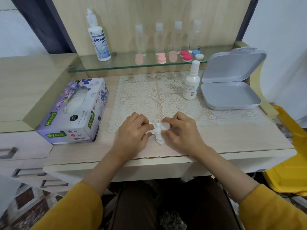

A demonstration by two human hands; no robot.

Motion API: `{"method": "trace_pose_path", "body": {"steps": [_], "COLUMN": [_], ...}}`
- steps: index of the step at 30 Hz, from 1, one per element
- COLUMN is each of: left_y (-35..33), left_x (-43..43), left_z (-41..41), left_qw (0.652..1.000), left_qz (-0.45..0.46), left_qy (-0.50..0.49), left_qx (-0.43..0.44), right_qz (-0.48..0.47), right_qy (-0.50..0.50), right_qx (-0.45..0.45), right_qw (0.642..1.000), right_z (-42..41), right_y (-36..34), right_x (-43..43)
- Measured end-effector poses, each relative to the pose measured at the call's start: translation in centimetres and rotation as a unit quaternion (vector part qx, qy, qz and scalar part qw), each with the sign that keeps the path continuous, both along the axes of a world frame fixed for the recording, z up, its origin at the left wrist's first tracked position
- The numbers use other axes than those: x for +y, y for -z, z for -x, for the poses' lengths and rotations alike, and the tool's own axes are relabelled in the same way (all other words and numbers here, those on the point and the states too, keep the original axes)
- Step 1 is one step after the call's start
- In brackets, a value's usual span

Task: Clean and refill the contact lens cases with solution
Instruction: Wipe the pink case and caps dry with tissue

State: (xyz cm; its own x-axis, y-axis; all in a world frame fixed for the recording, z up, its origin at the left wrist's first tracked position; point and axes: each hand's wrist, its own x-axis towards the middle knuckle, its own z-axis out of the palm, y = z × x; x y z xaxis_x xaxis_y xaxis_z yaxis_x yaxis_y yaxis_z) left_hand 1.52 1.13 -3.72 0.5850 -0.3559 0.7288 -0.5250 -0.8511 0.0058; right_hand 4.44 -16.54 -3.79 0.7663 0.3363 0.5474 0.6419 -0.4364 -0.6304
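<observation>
Low over the desk's front, both hands meet on a white contact lens case [163, 126] with no caps on. My right hand [180, 130] pinches the case's right well. My left hand [132, 132] grips a crumpled white tissue [157, 136] pressed into the left well. A small white solution bottle [191, 83] stands upright on the lace mat [141, 93]. On the glass shelf [116, 67] stand a large Dream Eye solution bottle [99, 42] and several capped lens cases: pale pink [162, 58], red [186, 55], blue and white [197, 54].
A purple tissue box [74, 110] lies left of the mat. An open grey plastic box [230, 90] sits at the right. Several clear bottles [159, 39] stand at the shelf's back. A yellow bin [289, 155] is beside the desk's right edge.
</observation>
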Motion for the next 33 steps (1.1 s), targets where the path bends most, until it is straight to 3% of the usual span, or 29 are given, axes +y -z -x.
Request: {"method": "trace_pose_path", "body": {"steps": [7, 12, 15, 19, 26, 31, 33], "left_y": [0.2, 0.2, -0.2, -1.9, -3.4, -4.3, -4.2], "left_x": [0.0, 0.2, 0.1, -0.1, -0.6, -1.2, -1.3], "left_z": [0.0, 0.3, 1.2, 2.0, 1.5, 1.5, 1.4], "left_qw": [1.000, 0.994, 0.985, 0.947, 0.939, 0.890, 0.887], "left_qz": [0.014, 0.108, 0.166, 0.286, 0.276, 0.360, 0.362], "left_qy": [0.015, 0.016, 0.004, -0.017, 0.036, 0.043, 0.043], "left_qx": [-0.021, -0.002, 0.045, 0.147, 0.205, 0.277, 0.283], "right_qz": [0.004, -0.022, -0.036, -0.051, -0.060, -0.064, -0.078], "right_qy": [0.004, 0.021, 0.036, 0.058, 0.043, 0.024, 0.012], "right_qx": [0.008, 0.003, -0.004, 0.006, -0.021, -0.047, -0.043], "right_qw": [1.000, 1.000, 0.999, 0.997, 0.997, 0.997, 0.996], "right_z": [0.3, 0.3, 0.3, 0.2, 0.3, 0.3, 0.3], "right_y": [-0.2, -0.4, -0.5, -0.3, -1.6, -2.1, -2.2], "right_x": [0.0, 0.0, 0.0, 0.0, -0.1, -0.3, -0.4]}}
